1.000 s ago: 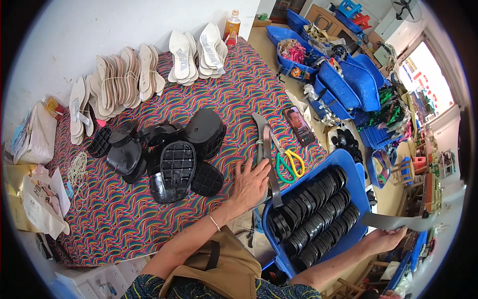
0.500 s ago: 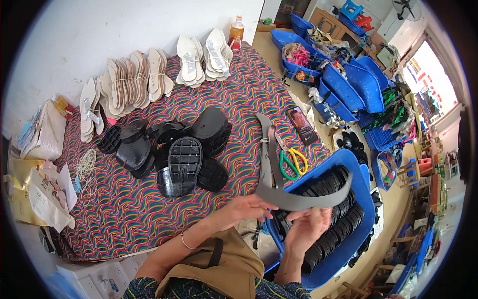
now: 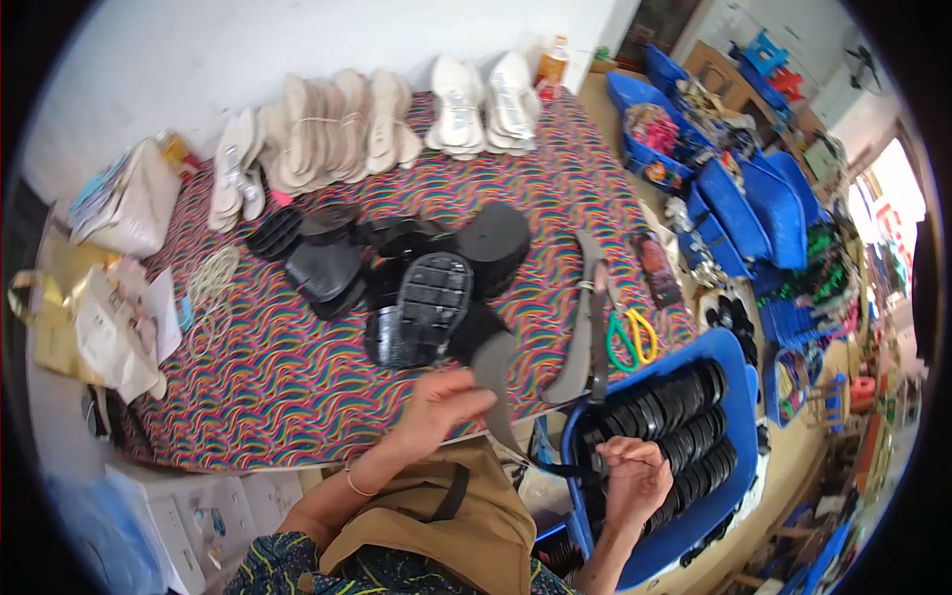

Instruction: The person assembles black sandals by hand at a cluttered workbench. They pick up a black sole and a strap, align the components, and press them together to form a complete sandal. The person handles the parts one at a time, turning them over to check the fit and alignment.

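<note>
A long, curved grey strap stretches between my hands over the table's front edge. My left hand is closed, its fingertips pinched at the strap's edge below the upper end. My right hand, over the blue tub, has curled fingers at the strap's dark lower end; motion blurs the exact grip. Black shoe soles lie in a loose pile just beyond my left hand. Similar grey straps, tied together, lie to the right of the pile, beside scissors with green and yellow handles.
A blue tub at the right holds rows of black pieces. Bundled pale insoles and a bottle line the wall. A phone, string and bags lie on the patterned table. Blue baskets fill the floor beyond.
The strap has swung from lying across both hands to slanting down toward the right. My left hand has moved left and up, my right hand slightly lower. The view has shifted.
</note>
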